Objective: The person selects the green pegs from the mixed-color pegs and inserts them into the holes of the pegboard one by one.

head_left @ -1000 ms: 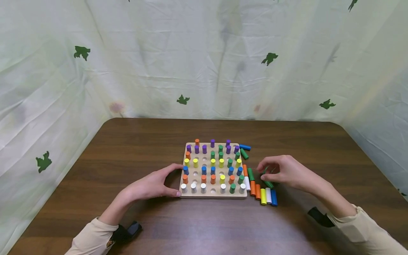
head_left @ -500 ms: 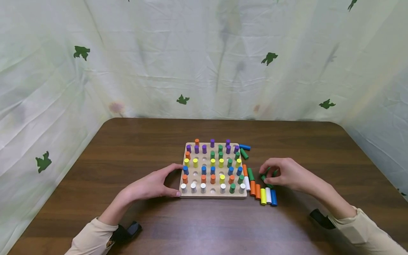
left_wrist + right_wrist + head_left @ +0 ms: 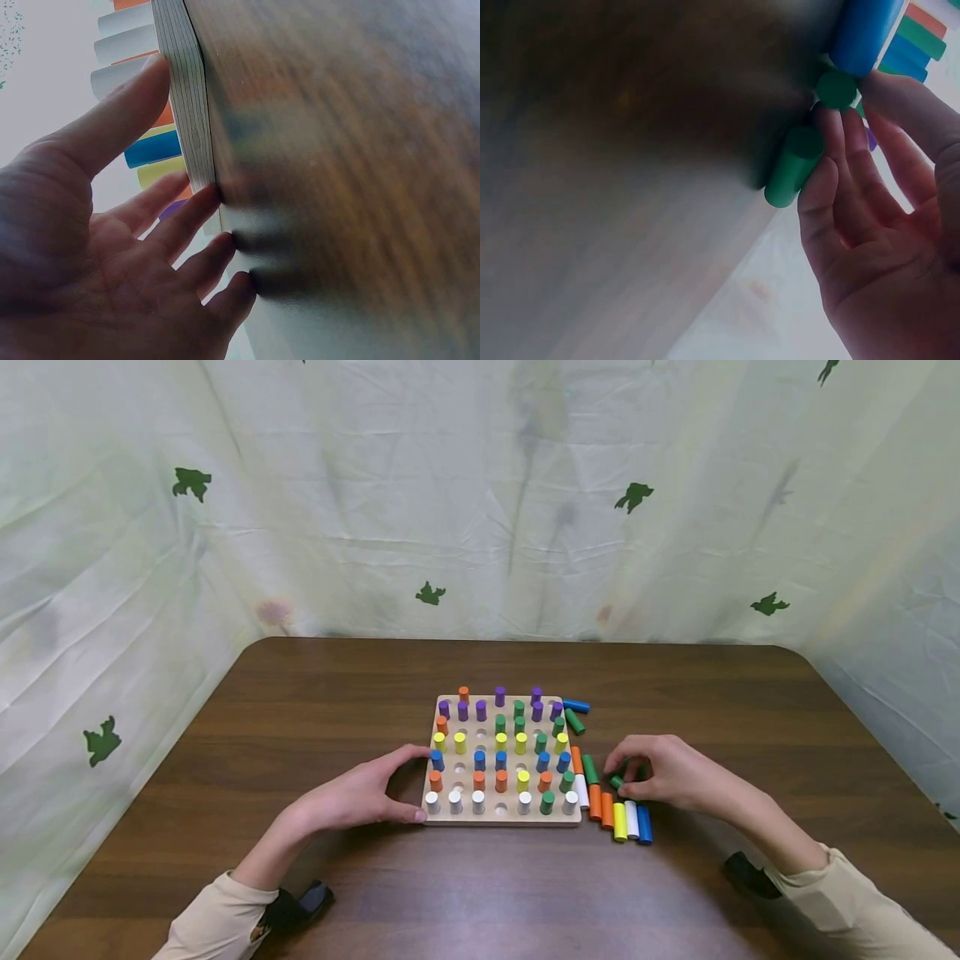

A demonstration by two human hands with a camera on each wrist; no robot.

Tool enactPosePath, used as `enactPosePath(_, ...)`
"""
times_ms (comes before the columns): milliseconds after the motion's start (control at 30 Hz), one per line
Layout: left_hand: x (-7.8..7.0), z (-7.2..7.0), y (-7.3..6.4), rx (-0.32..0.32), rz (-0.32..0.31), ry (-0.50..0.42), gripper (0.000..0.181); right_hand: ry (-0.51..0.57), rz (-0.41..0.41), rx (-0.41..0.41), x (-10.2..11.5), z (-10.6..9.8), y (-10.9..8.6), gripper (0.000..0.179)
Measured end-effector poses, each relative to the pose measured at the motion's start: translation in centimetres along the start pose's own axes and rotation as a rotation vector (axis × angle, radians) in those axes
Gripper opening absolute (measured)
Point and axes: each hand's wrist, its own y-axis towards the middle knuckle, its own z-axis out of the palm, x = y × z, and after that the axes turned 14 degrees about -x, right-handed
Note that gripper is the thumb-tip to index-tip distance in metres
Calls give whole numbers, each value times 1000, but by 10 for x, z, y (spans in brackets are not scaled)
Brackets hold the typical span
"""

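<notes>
Square layered-wood pegboard (image 3: pixel 491 819) touching the loosely spread left hand (image 3: pixel 367 793), smooth green cylindrical peg (image 3: pixel 836 90) pinched in right hand (image 3: pixel 666 768), wood-grained table (image 3: pixel 480 893) beneath both.

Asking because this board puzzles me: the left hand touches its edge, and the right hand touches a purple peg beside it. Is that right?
Not quite: the right wrist view shows the right hand touching a green peg, not purple. The left hand does touch the board.
</notes>
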Motion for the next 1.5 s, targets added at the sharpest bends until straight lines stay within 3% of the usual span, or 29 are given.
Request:
enactPosePath(367,-1,0,0,3,-12,-7,83,30,21,-22,3,-3,1,25)
enactPosePath(1000,-1,0,-1,0,-22,-11,82,16,-81,-120,11,-6,4,30)
enactPosePath(1500,-3,0,-1,4,-26,-17,82,48,-84,-176,18,-3,12,25)
